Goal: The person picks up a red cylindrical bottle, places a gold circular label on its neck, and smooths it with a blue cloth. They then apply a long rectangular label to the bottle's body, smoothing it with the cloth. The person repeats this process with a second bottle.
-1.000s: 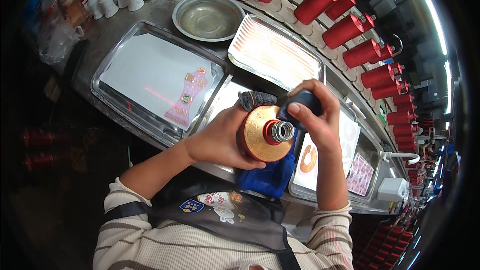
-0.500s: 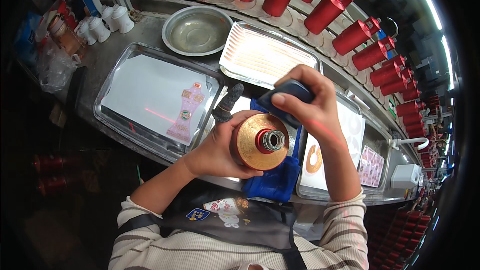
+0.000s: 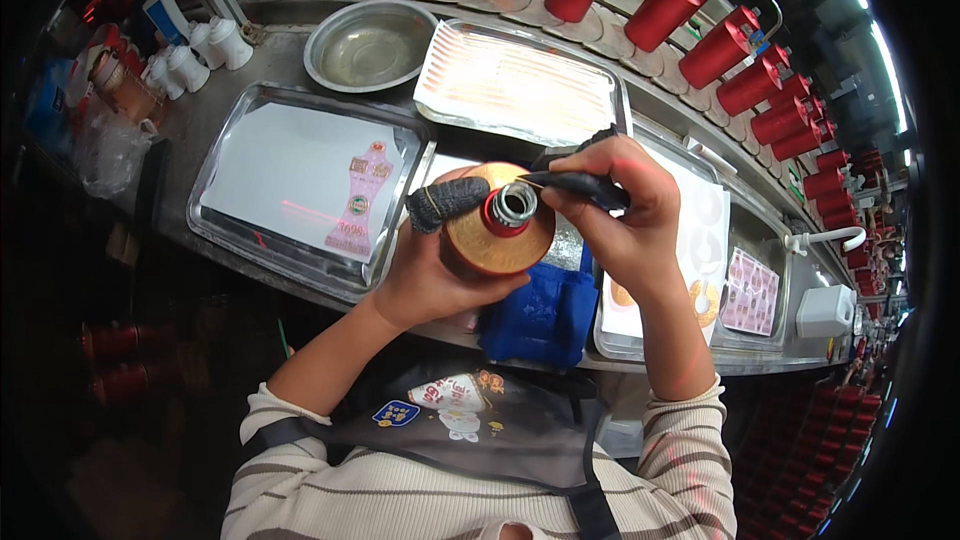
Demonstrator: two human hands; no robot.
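Note:
My left hand point(image 3: 428, 270) grips a gold bottle point(image 3: 487, 236) seen from above, with a red collar and a silver neck opening. A dark cover sits on my left thumb, which lies across the bottle's shoulder. My right hand point(image 3: 625, 220) holds a black brush-like tool point(image 3: 575, 183), its tip touching the bottle's neck. Under the bottle a blue cloth point(image 3: 540, 315) hangs over the counter's front edge. Both hands are raised above the metal trays.
A steel tray point(image 3: 230, 230) with white paper and a pink bottle-shaped label point(image 3: 360, 198) lies left. A foil-lined tray point(image 3: 520, 85) and round metal bowl point(image 3: 365, 45) sit behind. Red bottles point(image 3: 700, 35) line the curved conveyor. A tray of labels point(image 3: 745, 290) is right.
My right hand let go of the blue cloth, which dropped to the counter edge, and now holds the black tool at the bottle's neck. The bottle rose slightly.

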